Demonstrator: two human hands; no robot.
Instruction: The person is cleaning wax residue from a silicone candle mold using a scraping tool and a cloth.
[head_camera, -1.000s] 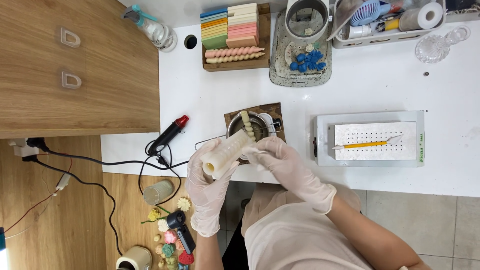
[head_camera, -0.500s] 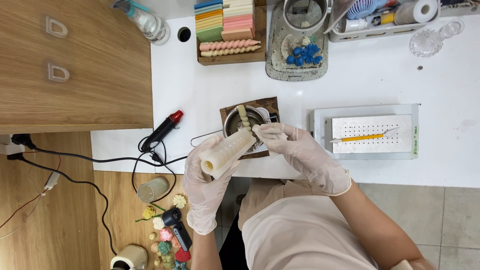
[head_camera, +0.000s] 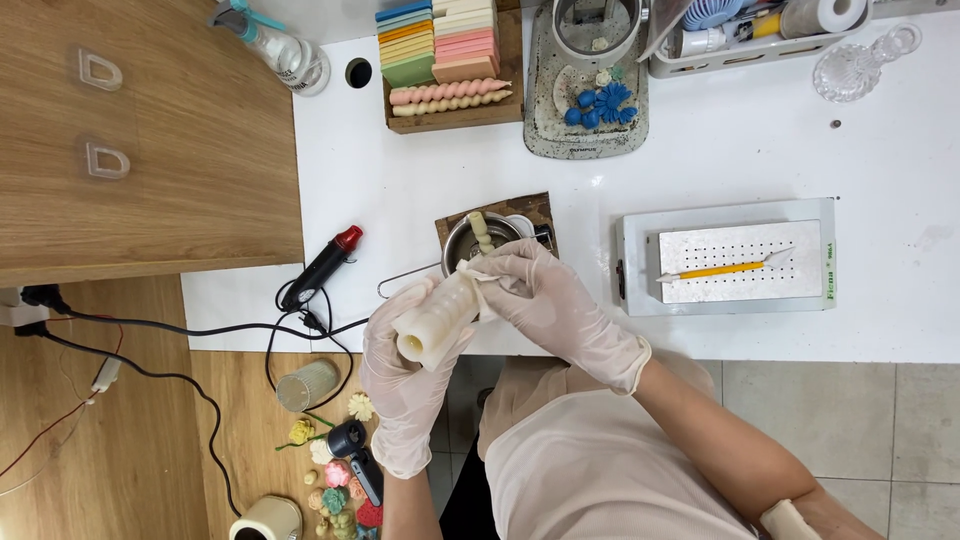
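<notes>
My left hand (head_camera: 405, 370), in a white glove, grips a cream cylindrical silicone mould (head_camera: 437, 320) held tilted, with its open end toward me. At the mould's far end my gloved right hand (head_camera: 545, 300) pinches its edge. Just beyond the hands stands a small metal pot (head_camera: 470, 240) on a brown board (head_camera: 530, 210), and a pale twisted candle (head_camera: 481, 232) stands in the pot. Both hands hover over the near edge of the white table (head_camera: 700, 150).
A red-tipped black tool (head_camera: 322, 268) with a cable lies left of the pot. A grey perforated tray (head_camera: 730, 258) carrying a yellow tool (head_camera: 722, 269) sits to the right. Coloured wax blocks (head_camera: 435, 40), twisted candles (head_camera: 450, 95) and blue flowers (head_camera: 592, 103) are at the back. Small wax figures (head_camera: 335, 480) lie on the floor.
The mould has come slightly nearer and lower in both hands. My right hand keeps pulling at its far edge.
</notes>
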